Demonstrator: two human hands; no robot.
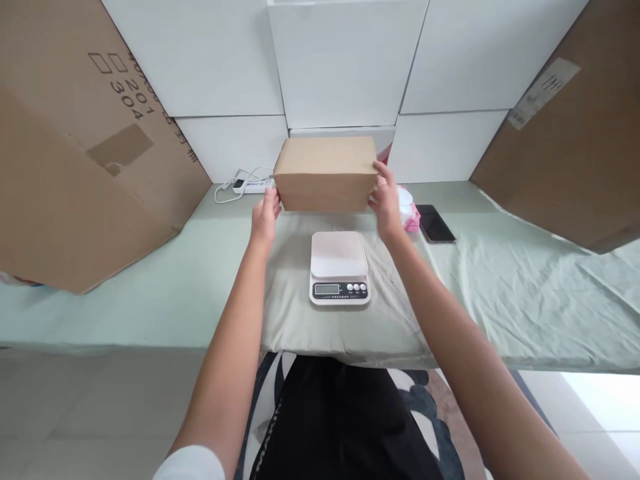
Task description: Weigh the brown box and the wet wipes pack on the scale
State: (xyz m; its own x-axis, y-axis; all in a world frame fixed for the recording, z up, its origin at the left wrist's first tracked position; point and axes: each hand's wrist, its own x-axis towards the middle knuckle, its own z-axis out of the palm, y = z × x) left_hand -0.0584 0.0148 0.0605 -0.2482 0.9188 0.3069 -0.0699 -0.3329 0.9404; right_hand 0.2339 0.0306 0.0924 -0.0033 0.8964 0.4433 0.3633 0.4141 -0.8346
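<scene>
A closed brown cardboard box (325, 190) is held between my two hands, behind the scale and seemingly above the table. My left hand (266, 212) grips its left end, fingers partly hidden at the lower corner. At the right end, my right hand (385, 199) has its fingers spread along the edge and side, pressing on the box. Nearer to me, a white kitchen scale (339, 259) lies flat on the cloth, its plate bare. Its small display and several buttons face me; I cannot make out a reading.
Large cardboard cartons stand at left (75, 180) and right (565, 153). A power strip (254, 186) with a white cable lies at the back left. Right of the box are a pink-and-white packet (409, 212) and a dark phone (436, 224). Green cloth (220, 267) covers the table.
</scene>
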